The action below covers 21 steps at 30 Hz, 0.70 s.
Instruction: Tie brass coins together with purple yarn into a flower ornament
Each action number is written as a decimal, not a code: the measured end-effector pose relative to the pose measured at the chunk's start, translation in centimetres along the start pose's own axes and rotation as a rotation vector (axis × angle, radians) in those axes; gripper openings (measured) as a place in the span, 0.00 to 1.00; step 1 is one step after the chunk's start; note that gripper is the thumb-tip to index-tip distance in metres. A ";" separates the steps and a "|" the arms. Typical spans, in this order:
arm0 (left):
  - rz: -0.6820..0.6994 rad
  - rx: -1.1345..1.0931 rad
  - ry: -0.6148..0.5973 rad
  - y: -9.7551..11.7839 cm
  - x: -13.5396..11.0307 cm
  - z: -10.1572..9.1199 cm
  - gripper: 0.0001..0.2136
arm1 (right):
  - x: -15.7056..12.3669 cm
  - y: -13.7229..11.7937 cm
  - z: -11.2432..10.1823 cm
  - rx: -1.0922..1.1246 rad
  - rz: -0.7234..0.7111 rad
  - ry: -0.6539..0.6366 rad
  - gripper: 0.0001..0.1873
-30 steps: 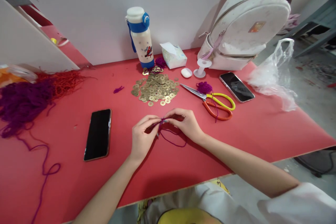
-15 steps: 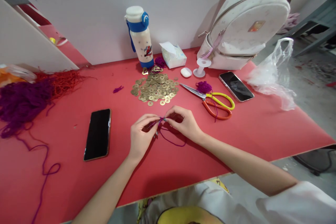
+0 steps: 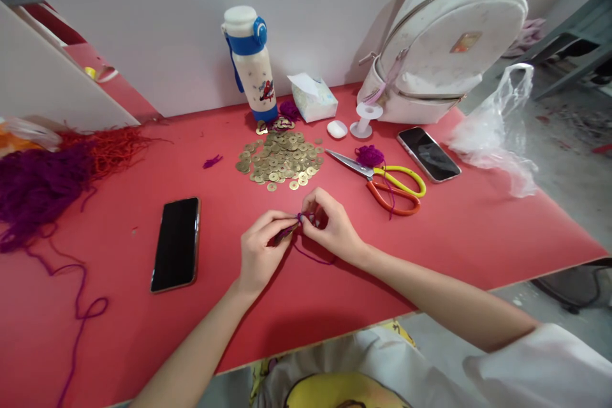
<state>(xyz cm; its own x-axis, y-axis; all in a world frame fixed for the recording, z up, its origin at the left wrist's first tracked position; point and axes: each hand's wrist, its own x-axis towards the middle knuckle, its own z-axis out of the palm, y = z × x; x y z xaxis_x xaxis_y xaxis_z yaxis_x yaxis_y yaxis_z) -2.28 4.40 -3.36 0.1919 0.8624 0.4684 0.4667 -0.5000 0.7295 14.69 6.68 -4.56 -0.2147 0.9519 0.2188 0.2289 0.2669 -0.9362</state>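
Observation:
Near the table's front, my left hand pinches a small bundle of brass coins, mostly hidden by the fingers. Purple yarn wraps at the coins' edge and trails in a loop over the red tabletop. Close against it, my right hand has thumb and forefinger pinched on the yarn where it meets the coins. Just beyond both hands lies a pile of brass coins with centre holes. How many coins are in the left hand I cannot tell.
Scissors lie right of the pile, beside a small purple yarn ball. Phones lie left and right. Behind stand a bottle, tissue pack, white spool and backpack. Purple yarn heaps at left.
The right fingers have shifted and closed nearer the left fingertips. The yarn loop below the hands has become smaller and flatter. The view has moved slightly.

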 end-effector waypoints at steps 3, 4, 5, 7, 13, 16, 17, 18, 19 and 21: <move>-0.034 -0.015 -0.006 0.1 0.1 -0.1 0.09 | 0.0 0.1 0.0 0.042 0.005 -0.008 0.08; -0.050 -0.020 -0.006 0.1 0.1 -0.1 0.08 | 0.1 0.1 0.0 0.049 0.003 -0.010 0.08; -0.066 -0.025 -0.005 0.2 0.2 -0.1 0.08 | 0.1 0.1 0.0 0.051 -0.003 -0.011 0.08; -0.089 -0.028 -0.003 0.2 0.3 -0.1 0.07 | 0.2 0.0 0.0 0.040 -0.032 -0.007 0.08; -0.122 -0.020 0.003 0.3 0.3 -0.1 0.06 | 0.2 -0.3 -0.4 -0.016 -0.138 -0.016 0.08; -0.144 -0.025 0.001 0.4 0.3 -0.1 0.05 | 0.2 -0.4 -0.4 -0.029 -0.122 -0.024 0.09; -0.154 -0.025 -0.002 0.4 0.3 -0.1 0.05 | 0.2 -0.5 -0.4 -0.035 -0.116 -0.026 0.09; -0.163 -0.024 -0.004 0.4 0.3 -0.1 0.05 | 0.2 -0.5 -0.4 -0.042 -0.111 -0.026 0.09; -0.169 -0.023 -0.006 0.4 0.3 -0.1 0.05 | 0.1 -0.5 -0.4 -0.051 -0.110 -0.024 0.09; -0.175 -0.024 -0.009 0.5 0.3 -0.1 0.05 | 0.1 -0.4 -0.3 -0.072 -0.111 -0.020 0.09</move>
<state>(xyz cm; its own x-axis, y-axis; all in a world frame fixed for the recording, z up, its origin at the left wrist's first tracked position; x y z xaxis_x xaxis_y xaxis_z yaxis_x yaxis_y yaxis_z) -2.11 4.44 -2.78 0.1172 0.9372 0.3284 0.4728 -0.3434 0.8115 14.88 6.71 -4.04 -0.2608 0.9129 0.3141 0.2697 0.3813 -0.8842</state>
